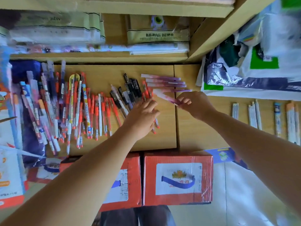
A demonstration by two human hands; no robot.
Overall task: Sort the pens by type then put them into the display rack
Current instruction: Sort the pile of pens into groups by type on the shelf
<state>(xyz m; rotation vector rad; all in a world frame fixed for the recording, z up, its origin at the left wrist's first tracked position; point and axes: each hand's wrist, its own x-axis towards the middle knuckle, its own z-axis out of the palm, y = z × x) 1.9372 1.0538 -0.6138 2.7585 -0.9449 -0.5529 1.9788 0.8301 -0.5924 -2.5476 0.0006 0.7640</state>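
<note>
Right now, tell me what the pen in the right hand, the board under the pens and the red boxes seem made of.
Pen pinched by the right hand: likely plastic, translucent purple barrel, opaque white end, slightly glossy.
Board: wood or wood-look laminate, matt tan with faint grain; blur leaves it open.
Red boxes: printed cardboard, seen in folded edges and creased faces.
</note>
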